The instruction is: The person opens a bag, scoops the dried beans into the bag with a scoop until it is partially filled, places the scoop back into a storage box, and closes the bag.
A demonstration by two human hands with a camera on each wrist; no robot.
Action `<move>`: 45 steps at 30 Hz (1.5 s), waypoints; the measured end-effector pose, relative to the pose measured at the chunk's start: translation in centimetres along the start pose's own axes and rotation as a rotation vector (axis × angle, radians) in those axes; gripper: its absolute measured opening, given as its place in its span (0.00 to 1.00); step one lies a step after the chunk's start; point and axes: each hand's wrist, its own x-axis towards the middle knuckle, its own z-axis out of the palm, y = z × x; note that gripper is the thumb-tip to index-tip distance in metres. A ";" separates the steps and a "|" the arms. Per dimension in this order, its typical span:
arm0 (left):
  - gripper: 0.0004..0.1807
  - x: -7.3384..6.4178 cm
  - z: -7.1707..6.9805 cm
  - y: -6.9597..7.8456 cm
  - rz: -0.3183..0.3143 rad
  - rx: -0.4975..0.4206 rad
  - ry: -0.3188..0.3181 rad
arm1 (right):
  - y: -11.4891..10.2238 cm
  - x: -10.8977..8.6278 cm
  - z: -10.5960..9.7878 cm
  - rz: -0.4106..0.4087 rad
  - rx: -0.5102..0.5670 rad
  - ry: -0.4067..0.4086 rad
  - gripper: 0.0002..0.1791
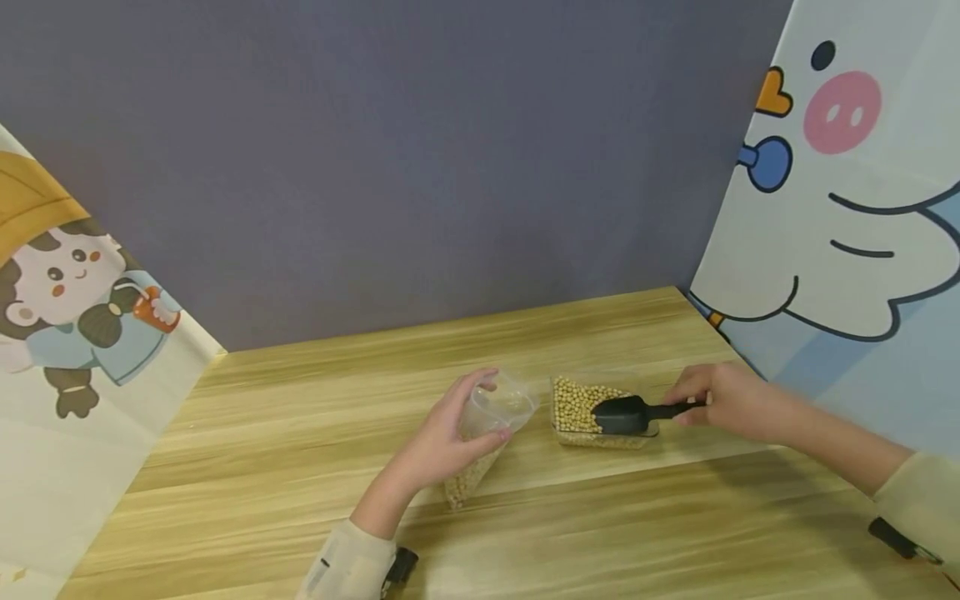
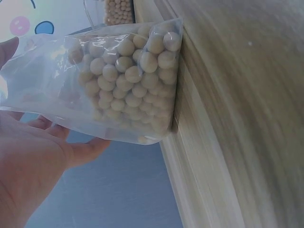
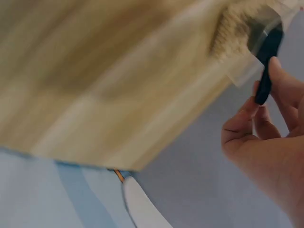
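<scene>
My left hand (image 1: pixel 431 446) holds a clear plastic bag (image 1: pixel 471 477) around its upper part, thumb on one side and fingers on the other, with its mouth spread wide. Round, pale yellow beans (image 2: pixel 128 85) fill the bag's lower part, and its bottom rests on the table in the left wrist view. To the right of the bag stands a clear rectangular container (image 1: pixel 600 442) of the same beans. My right hand (image 1: pixel 723 402) grips the handle of a black scoop (image 1: pixel 621 416), whose blade lies among the beans at the container's right side.
Both containers of beans are on a light wood-grain table (image 1: pixel 262 467). A grey-blue panel (image 1: pixel 420 167) rises behind its far edge. Walls with cartoon drawings flank it, a white figure (image 1: pixel 847 225) on the right and a child figure (image 1: pixel 75 292) on the left.
</scene>
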 end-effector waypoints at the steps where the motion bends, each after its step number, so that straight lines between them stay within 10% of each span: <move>1: 0.44 0.0 0.0 0.0 0.000 -0.001 0.001 | 0.2 -0.1 0.5 -0.004 0.018 0.013 0.14; 22: 0.44 -0.1 0.0 0.0 -0.003 -0.009 0.005 | -1.8 0.7 4.6 -0.004 0.189 0.084 0.16; 38: 0.44 -0.1 0.0 0.0 0.003 -0.016 0.007 | 0.4 1.3 2.2 -0.117 0.006 -0.001 0.19; 45: 0.44 -0.1 0.0 0.0 0.001 -0.014 0.008 | 0.6 1.9 2.0 -0.087 0.114 -0.063 0.21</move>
